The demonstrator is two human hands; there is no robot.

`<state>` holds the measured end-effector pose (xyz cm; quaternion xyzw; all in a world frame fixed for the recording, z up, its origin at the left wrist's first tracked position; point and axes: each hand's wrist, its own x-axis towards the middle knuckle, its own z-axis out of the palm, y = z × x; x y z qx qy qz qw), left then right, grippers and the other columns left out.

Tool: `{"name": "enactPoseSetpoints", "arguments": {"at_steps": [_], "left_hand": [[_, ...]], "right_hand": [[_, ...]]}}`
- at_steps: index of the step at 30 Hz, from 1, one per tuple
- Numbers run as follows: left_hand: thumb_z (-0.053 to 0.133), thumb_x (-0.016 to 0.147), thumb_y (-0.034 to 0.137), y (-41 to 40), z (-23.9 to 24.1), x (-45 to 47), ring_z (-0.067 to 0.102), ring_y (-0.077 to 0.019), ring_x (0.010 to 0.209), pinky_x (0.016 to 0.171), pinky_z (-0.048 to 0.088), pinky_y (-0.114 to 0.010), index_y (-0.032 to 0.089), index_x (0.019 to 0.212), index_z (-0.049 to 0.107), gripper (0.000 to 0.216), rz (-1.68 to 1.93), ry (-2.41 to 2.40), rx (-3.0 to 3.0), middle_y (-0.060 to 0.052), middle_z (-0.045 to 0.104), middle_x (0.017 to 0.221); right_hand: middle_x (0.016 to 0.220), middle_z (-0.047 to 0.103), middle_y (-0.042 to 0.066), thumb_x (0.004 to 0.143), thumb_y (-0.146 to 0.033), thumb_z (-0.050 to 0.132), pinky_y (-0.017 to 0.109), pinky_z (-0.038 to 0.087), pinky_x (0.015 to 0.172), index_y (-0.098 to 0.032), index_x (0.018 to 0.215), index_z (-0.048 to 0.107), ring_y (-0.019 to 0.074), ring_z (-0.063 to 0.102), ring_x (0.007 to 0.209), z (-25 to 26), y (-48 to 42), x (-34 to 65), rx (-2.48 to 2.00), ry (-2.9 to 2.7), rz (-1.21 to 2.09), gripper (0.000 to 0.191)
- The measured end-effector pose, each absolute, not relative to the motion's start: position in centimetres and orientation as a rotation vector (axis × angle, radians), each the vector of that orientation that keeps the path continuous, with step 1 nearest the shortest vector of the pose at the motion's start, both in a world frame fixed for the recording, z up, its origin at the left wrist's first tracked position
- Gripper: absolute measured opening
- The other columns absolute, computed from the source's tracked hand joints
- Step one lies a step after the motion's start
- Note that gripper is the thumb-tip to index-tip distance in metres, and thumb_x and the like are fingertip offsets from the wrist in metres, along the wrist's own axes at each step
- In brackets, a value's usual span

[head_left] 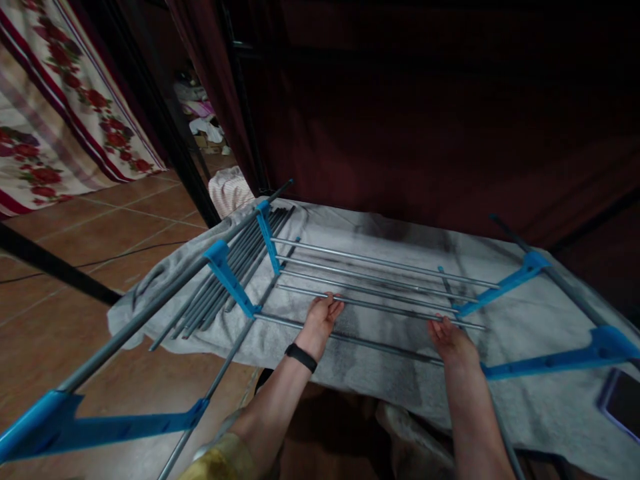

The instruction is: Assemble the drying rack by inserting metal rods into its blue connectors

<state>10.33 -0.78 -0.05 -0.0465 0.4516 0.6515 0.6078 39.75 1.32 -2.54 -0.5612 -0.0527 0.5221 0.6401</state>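
A thin grey metal rod [385,307] lies across both my hands. My left hand [323,319], with a black band on the wrist, pinches it left of its middle. Near its right end, my right hand [447,339] grips it with curled fingers. Around the rod stands a partly assembled rack of grey tubes with blue plastic brackets [233,279] on the left and another blue bracket [505,285] on the right. Several crossbars [370,253] span the two sides behind the rod, and one crossbar [385,347] runs in front. Whether the rod's ends touch the brackets I cannot tell.
Loose grey tubes [235,273] lie bundled at the left on the grey blanket [350,383]. A phone [620,403] rests at the right edge. Dark red curtain [400,147] hangs behind, and a black post [165,113] stands left. A cable [125,255] crosses the tiled floor.
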Motion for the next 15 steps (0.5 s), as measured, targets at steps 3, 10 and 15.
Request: {"name": "enactPoseSetpoints", "arguments": {"at_steps": [3,10,15], "left_hand": [[0.053,0.09,0.001,-0.9,0.1,10.4,0.068,-0.0136,0.067,0.072,0.061,-0.03,0.016,0.075,0.052,0.021,1.493,1.018,-0.063,-0.006,0.067,0.075],[0.053,0.092,0.003,-0.6,0.3,10.4,0.066,-0.0126,0.065,0.068,0.06,-0.028,0.016,0.074,0.054,0.022,1.459,1.08,-0.094,-0.005,0.066,0.075],[0.053,0.093,0.006,-0.6,0.5,10.2,0.065,-0.0122,0.063,0.068,0.06,-0.029,0.017,0.075,0.055,0.022,1.486,1.116,-0.096,-0.003,0.064,0.072]], "right_hand": [[0.076,0.065,-0.004,0.079,-0.011,0.064,0.024,0.058,0.077,-0.021,0.077,0.055,0.0092,0.065,0.07,-2.4,1.3,39.4,-1.293,-0.121,1.181,0.014],[0.065,0.063,-0.004,0.08,-0.008,0.058,0.023,0.059,0.07,-0.02,0.075,0.056,0.0092,0.063,0.062,-1.9,0.9,38.2,-1.243,-0.059,1.195,0.014],[0.072,0.068,-0.002,0.078,-0.005,0.061,0.027,0.06,0.076,-0.021,0.073,0.055,0.0112,0.067,0.069,-2.1,0.6,37.3,-1.197,-0.076,1.208,0.017]]}}
